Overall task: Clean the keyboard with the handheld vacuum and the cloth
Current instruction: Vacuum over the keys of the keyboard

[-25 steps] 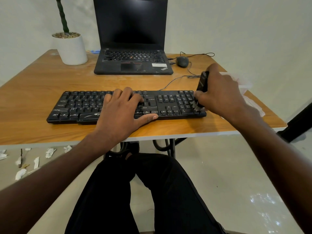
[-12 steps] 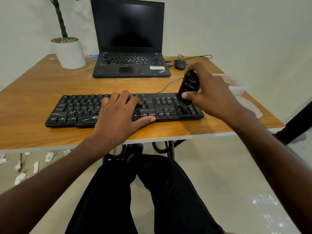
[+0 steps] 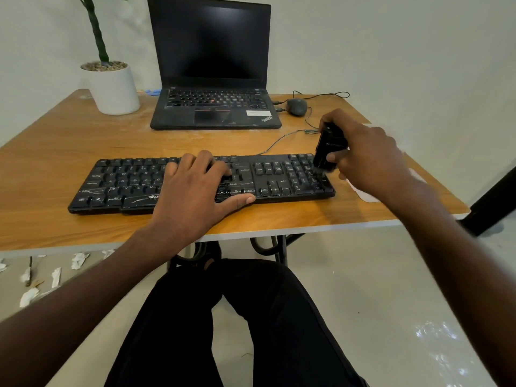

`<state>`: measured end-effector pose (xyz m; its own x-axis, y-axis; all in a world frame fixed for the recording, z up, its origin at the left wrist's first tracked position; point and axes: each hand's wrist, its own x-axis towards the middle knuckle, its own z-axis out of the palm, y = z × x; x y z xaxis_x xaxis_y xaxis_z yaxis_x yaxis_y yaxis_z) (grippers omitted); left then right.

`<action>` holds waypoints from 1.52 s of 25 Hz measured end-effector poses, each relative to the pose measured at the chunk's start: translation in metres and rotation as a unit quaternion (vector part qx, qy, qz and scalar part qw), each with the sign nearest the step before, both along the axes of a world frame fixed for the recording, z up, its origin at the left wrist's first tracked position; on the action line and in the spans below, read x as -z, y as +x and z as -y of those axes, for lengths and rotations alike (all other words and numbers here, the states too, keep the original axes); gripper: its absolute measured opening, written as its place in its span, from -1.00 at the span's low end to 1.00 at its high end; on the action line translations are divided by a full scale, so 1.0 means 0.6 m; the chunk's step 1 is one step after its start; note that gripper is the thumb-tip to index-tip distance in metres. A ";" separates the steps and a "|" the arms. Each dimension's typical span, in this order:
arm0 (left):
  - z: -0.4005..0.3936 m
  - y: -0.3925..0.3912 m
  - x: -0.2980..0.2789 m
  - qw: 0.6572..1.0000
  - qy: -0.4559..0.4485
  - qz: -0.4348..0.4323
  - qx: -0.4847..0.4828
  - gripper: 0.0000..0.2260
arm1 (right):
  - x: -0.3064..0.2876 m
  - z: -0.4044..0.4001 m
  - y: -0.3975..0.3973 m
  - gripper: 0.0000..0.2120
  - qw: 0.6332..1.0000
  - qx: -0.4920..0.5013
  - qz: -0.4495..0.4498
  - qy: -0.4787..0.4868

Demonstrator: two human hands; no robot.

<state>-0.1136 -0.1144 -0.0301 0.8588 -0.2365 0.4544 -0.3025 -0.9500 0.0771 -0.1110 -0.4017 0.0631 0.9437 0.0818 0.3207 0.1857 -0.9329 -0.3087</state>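
Note:
A black keyboard point(image 3: 131, 181) with dusty white streaks lies across the wooden table point(image 3: 55, 152). My left hand point(image 3: 195, 196) rests flat on its middle keys, fingers spread, thumb at the front edge. My right hand point(image 3: 365, 155) grips a small black handheld vacuum point(image 3: 329, 148), held nearly upright with its brush end down on the number pad at the keyboard's right end. A white cloth point(image 3: 365, 194) lies on the table just right of the keyboard, mostly hidden behind my right hand and wrist.
An open black laptop point(image 3: 215, 107) stands behind the keyboard, with a grey mouse point(image 3: 296, 106) and its cable to the right. A white plant pot point(image 3: 114, 89) sits at the back left. White scraps point(image 3: 53, 277) litter the floor at left. My legs are under the table.
My right hand moved the vacuum left across the number pad, then back to its right part. My left hand stayed pressed on the keys. The view tilted slightly upward.

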 end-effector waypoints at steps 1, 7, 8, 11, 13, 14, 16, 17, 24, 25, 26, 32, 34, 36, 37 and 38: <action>0.000 0.000 0.000 1.000 -0.001 -0.002 0.001 -0.28 | 0.013 -0.001 0.004 -0.53 1.000 -0.004 0.030 -0.002; -0.001 -0.002 -0.002 1.000 0.006 0.006 -0.006 -0.28 | -0.037 0.007 -0.003 -0.51 0.988 -0.051 -0.130 -0.069; -0.002 -0.001 -0.002 1.000 0.009 0.005 -0.007 -0.28 | -0.044 -0.001 -0.010 -0.50 0.986 -0.064 -0.142 -0.059; -0.002 -0.004 -0.002 1.000 0.012 0.011 -0.005 -0.28 | -0.031 -0.039 -0.022 -0.48 0.994 -0.086 -0.058 0.016; -0.009 -0.008 -0.006 0.999 -0.010 0.031 0.011 -0.35 | -0.010 -0.063 -0.023 -0.46 0.994 -0.090 0.014 0.059; -0.019 -0.010 -0.012 0.999 -0.024 0.035 0.021 -0.38 | -0.002 -0.074 -0.026 -0.45 0.991 -0.098 0.033 0.085; -0.064 -0.013 -0.034 0.998 -0.047 0.023 0.029 -0.39 | 0.012 -0.095 -0.031 -0.44 0.981 -0.125 0.046 0.139; -0.097 -0.013 -0.047 0.998 -0.060 0.009 0.025 -0.37 | 0.018 -0.103 -0.032 -0.44 0.975 -0.141 0.045 0.168; -0.344 -0.059 -0.055 0.914 -0.263 -0.307 -0.043 0.30 | 0.022 -0.215 -0.012 -0.50 0.924 -0.213 -0.041 0.315; -0.355 -0.061 -0.045 0.905 -0.279 -0.320 -0.028 0.31 | 0.021 -0.239 -0.003 -0.50 0.923 -0.229 -0.042 0.307; -0.362 -0.058 -0.038 0.899 -0.292 -0.325 -0.011 0.30 | 0.019 -0.263 0.005 -0.50 0.922 -0.247 -0.044 0.296; -0.373 -0.013 -0.025 0.900 -0.279 -0.335 -0.005 0.24 | 0.018 -0.402 0.050 -0.48 0.893 -0.350 -0.077 0.271; -0.371 -0.009 -0.017 0.910 -0.272 -0.311 -0.014 0.20 | 0.018 -0.437 0.062 -0.51 0.892 -0.373 -0.077 0.244; -0.370 -0.010 -0.013 0.919 -0.272 -0.284 -0.019 0.17 | 0.018 -0.467 0.076 -0.51 0.896 -0.390 -0.051 0.204; -0.368 -0.011 -0.013 0.922 -0.270 -0.275 -0.021 0.17 | 0.017 -0.478 0.085 -0.51 0.900 -0.391 -0.038 0.188; -0.367 -0.013 -0.015 0.924 -0.269 -0.271 -0.021 0.17 | 0.016 -0.488 0.093 -0.51 0.901 -0.392 -0.035 0.181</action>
